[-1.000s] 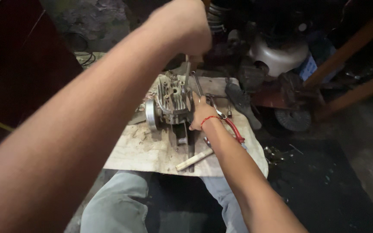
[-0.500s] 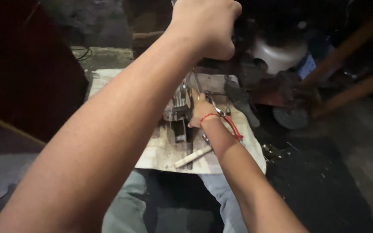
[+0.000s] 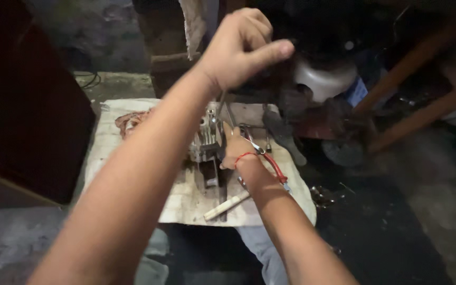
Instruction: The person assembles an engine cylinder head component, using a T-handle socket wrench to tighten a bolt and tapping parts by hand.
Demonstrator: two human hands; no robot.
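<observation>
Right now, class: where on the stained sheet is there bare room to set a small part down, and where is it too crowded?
Free: the sheet's left strip, between the reddish tangle and the near edge, and the near patch left of the pale stick. Crowded: the middle, where the right hand rests against the finned engine part, and the right side with red-handled pliers and a dark tool.

Stained pale board (image 3: 133,126), grey finned engine block (image 3: 207,140), red-handled pliers (image 3: 273,166), pale stick (image 3: 227,205), dark flat tool (image 3: 283,134)

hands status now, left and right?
Left hand: raised, closed in a loose fist; whether it holds anything cannot be told.
Right hand: resting against the finned engine part; grip cannot be told.
</observation>
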